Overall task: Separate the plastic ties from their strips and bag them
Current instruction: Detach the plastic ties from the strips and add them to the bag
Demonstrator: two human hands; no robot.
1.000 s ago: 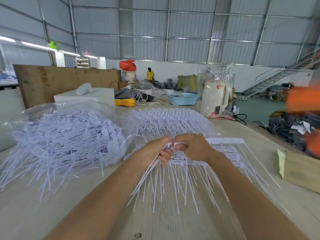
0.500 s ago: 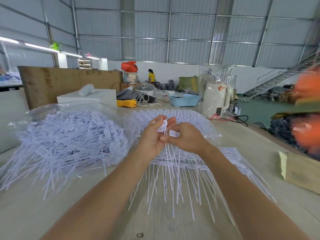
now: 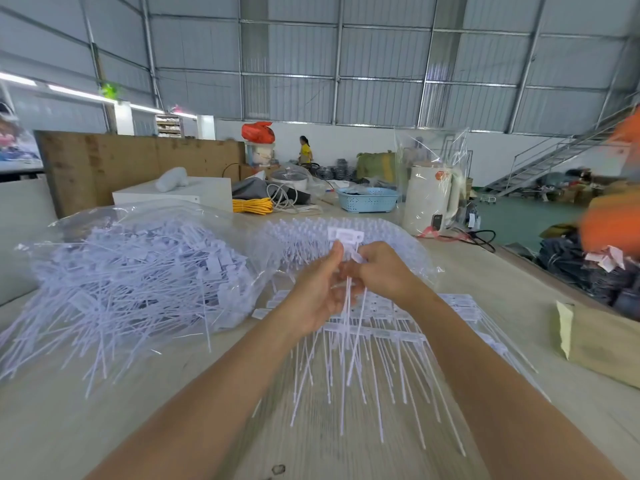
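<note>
Both hands are raised above the worktop at the centre of the frame, working on one small bunch of white plastic ties. The left hand has its fingers curled around the stems of the bunch, with the thumb extended upward beside them. The right hand is closed and pinches the same bunch just below the flat rectangular heads, which project above both hands. The stems hang down from the grip toward the lower centre of the frame. Whether these ties are fully detached from a strip cannot be determined, as the joint is blurred. Beneath the hands, strips of unseparated ties lie flat on the worktop, their tails fanned toward the bottom edge. At the left of the frame, a clear plastic bag holds a large heap of loose ties, some spilling onto the worktop. A second clear bag of ties lies directly behind the hands. Farther back, in the upper centre, stand a blue basket, a yellow cable coil and a white kettle.
</note>
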